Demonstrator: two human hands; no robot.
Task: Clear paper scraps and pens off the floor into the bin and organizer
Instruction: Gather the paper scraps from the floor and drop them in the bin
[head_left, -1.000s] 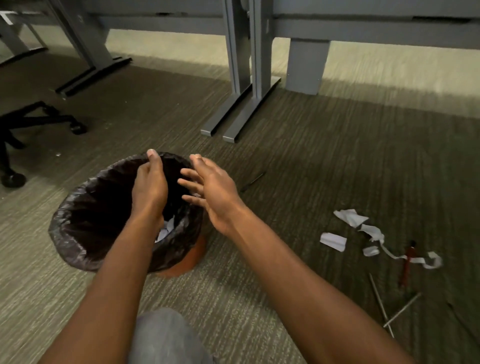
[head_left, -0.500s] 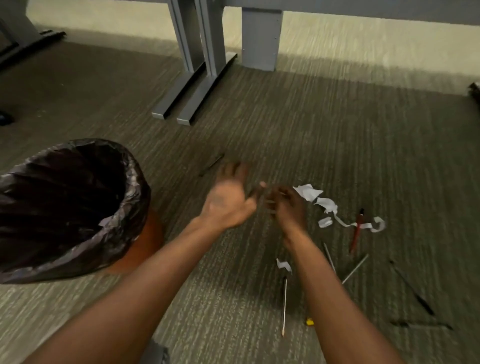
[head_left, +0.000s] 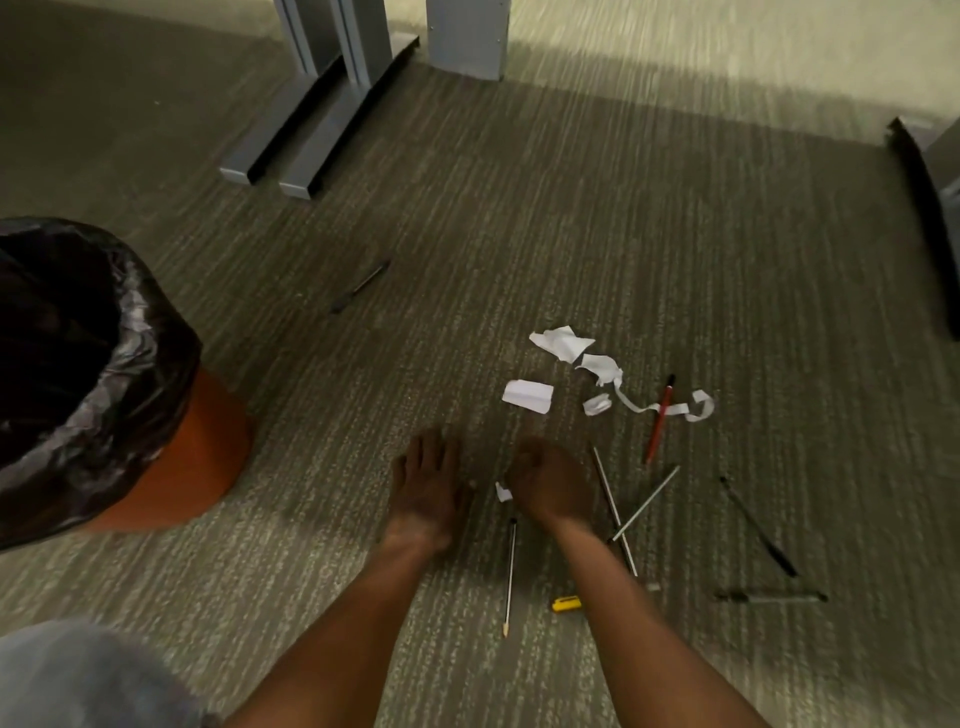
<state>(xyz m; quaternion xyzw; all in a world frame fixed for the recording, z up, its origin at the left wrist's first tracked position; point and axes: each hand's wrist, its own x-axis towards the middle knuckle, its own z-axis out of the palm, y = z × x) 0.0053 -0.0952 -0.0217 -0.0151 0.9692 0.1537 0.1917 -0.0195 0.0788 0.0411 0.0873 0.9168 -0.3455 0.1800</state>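
My left hand (head_left: 426, 488) lies low over the carpet with straight fingers and holds nothing. Just to its right, my right hand (head_left: 551, 484) is curled, its fingertips pinching a small white paper scrap (head_left: 503, 492). More white scraps (head_left: 527, 396) and a crumpled piece (head_left: 561, 343) lie beyond the hands, with a paper strip (head_left: 696, 408) crossing a red pen (head_left: 658, 421). A white pencil (head_left: 510, 571) lies between my forearms. Two grey pens (head_left: 647, 501) cross right of my right wrist. The orange bin (head_left: 176, 467) with a black liner stands at the left.
Black pens lie at the right (head_left: 758, 525), lower right (head_left: 769, 597) and far off near the middle (head_left: 361, 286). A small yellow object (head_left: 566, 604) sits by my right forearm. Grey desk feet (head_left: 306, 140) stand at the back, a dark base (head_left: 924, 208) at the right edge.
Both hands left the bin, swung right and dropped to the carpet. My right hand has come down onto the small scrap beside the pencil, and the view has followed to the right.
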